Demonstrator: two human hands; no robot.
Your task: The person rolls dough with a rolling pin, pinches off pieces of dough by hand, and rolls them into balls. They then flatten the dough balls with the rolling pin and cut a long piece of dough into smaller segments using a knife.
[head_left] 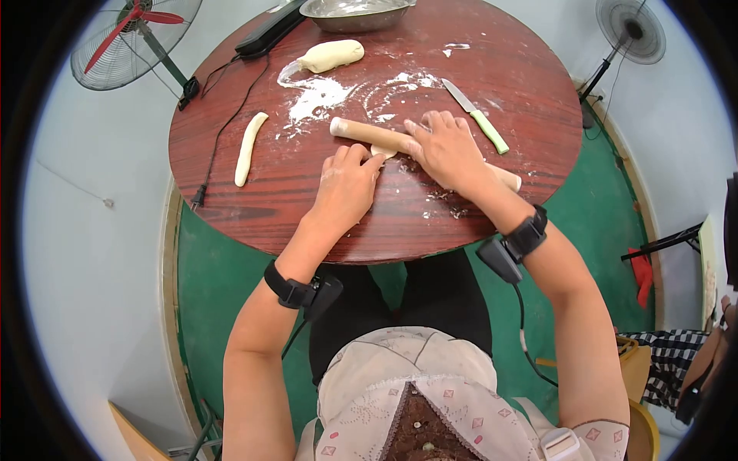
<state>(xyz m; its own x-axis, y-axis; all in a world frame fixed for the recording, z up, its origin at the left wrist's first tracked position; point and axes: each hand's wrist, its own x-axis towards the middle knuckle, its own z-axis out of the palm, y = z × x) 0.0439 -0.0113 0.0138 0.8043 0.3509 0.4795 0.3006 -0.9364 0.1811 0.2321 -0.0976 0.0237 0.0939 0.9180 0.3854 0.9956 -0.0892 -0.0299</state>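
A wooden rolling pin (361, 133) lies aslant on the round table, pressing over a small flat dough piece (384, 151). My right hand (447, 150) rests on top of the pin, its fingers curled over it past the middle. Just left of that, my left hand (346, 180) pinches the near left edge of the dough piece between thumb and fingers. Part of the dough is hidden under the pin. A knife with a green handle (490, 132) lies beyond my right hand. To the left is a dough strip (250, 150).
White flour (319, 98) is spread over the red-brown table (307, 230). A dough lump (334, 56), a metal basin (357, 17) and a black device with a cord (269, 31) sit farther back. Fans stand at the left (138, 34) and right (632, 31). Another person's arm (703, 357) shows at right.
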